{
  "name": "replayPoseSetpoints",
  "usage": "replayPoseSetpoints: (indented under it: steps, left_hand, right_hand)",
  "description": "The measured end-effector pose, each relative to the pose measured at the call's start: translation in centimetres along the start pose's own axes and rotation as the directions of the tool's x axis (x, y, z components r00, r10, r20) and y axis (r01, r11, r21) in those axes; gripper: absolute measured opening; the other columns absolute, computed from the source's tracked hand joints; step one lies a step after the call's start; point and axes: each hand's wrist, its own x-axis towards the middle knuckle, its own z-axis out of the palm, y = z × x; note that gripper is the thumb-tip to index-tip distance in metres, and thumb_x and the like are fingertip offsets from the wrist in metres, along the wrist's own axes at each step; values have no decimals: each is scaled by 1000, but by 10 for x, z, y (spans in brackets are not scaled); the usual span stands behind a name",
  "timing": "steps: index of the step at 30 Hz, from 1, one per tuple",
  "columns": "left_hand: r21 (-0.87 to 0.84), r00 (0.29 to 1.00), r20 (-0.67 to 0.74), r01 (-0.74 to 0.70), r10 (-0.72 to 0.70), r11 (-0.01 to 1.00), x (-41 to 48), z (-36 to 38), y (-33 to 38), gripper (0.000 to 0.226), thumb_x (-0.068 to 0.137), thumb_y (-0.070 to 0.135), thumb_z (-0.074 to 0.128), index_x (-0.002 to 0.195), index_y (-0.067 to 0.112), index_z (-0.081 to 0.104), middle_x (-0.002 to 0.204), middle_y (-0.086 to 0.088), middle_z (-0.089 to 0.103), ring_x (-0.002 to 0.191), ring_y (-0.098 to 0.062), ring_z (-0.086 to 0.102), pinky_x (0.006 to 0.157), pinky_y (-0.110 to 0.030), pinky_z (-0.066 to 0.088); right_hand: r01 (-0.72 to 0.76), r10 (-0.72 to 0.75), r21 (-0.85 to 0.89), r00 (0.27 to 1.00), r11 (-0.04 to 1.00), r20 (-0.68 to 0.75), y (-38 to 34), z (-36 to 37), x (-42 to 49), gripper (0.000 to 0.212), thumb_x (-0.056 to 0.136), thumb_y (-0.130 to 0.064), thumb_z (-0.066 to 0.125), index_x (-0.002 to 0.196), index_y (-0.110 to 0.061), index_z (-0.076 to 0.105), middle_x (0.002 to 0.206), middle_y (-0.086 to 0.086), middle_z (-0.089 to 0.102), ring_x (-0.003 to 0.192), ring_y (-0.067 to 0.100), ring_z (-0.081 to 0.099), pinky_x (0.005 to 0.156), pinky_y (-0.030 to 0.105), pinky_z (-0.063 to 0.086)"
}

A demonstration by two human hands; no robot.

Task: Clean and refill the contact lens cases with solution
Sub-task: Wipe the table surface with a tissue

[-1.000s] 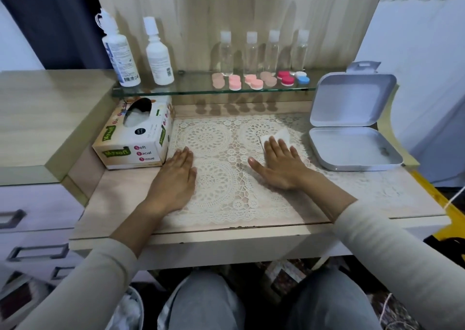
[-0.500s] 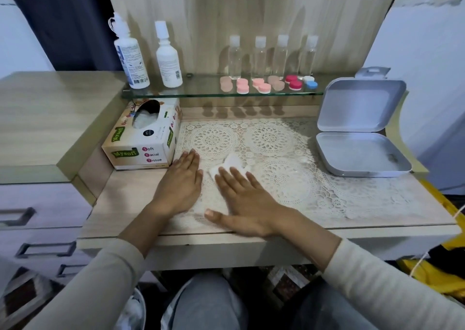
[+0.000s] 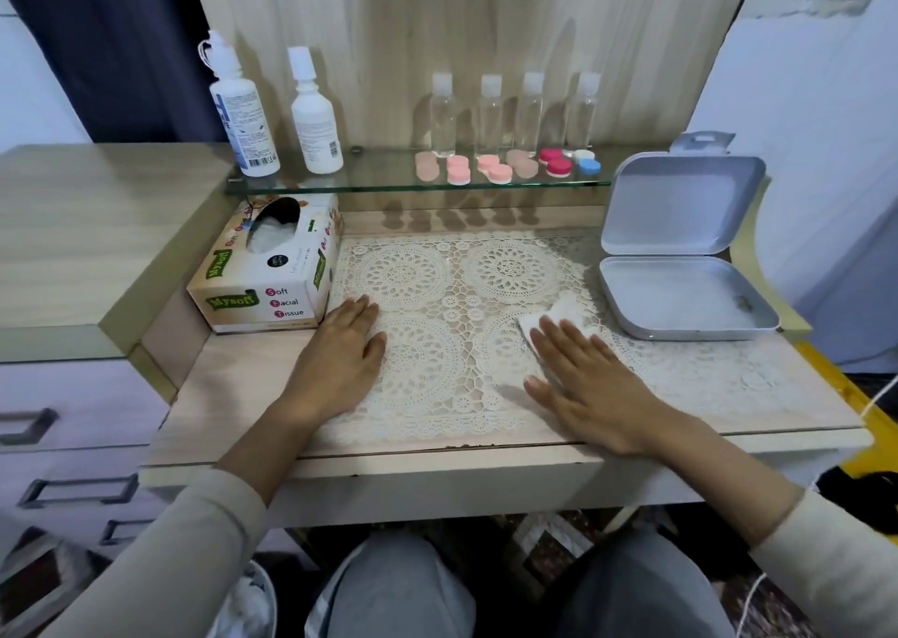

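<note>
Several contact lens cases (image 3: 505, 167), pink, red and blue-white, lie in a row on the glass shelf (image 3: 379, 184). Two white solution bottles (image 3: 313, 117) stand at the shelf's left end, and several small clear bottles (image 3: 488, 117) stand behind the cases. My right hand (image 3: 588, 389) lies flat with straight fingers and presses a folded white tissue (image 3: 559, 319) onto the lace mat (image 3: 437, 326). My left hand (image 3: 340, 363) rests flat on the mat's left edge, holding nothing.
A Mysoft tissue box (image 3: 267, 273) stands left of the mat. An open grey tin case (image 3: 680, 268) sits at the right, lid upright. Drawers are at the lower left, a wall at the right.
My right hand has slid the tissue across the mat, first from the upper right toward the left hand, then back to the right. The left hand has stayed in place.
</note>
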Motion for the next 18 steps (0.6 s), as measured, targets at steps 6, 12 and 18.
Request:
replayPoseSetpoints:
  steps: [6, 12, 18]
  left_hand:
    - [-22, 1000, 10, 10, -10, 1000, 1, 1, -1, 48, 99, 24, 36, 143, 7, 28, 153, -5, 20, 142, -15, 11, 112, -20, 2]
    - [-31, 1000, -24, 9, -9, 999, 3, 2, -2, 47, 99, 22, 37, 143, 7, 30, 153, -5, 22, 142, -15, 13, 110, -17, 1]
    - [-46, 1000, -29, 4, -5, 999, 4, 3, -3, 45, 99, 19, 37, 142, 7, 31, 152, -5, 24, 142, -16, 15, 112, -20, 3]
  right_hand:
    - [-116, 116, 35, 993, 993, -5, -9, -13, 72, 82, 86, -66, 6, 146, -14, -12, 154, 5, -18, 141, 21, -17, 116, 41, -9]
    - [14, -13, 40, 1000, 999, -9, -52, -13, 101, 82, 85, -66, 2, 147, -13, -8, 155, 4, -13, 142, 23, -13, 115, 42, -7]
    - [271, -271, 112, 962, 956, -23, -80, -2, 57, 59, 98, -47, 17, 148, -20, 2, 155, -6, -5, 143, 13, -8, 115, 30, -6]
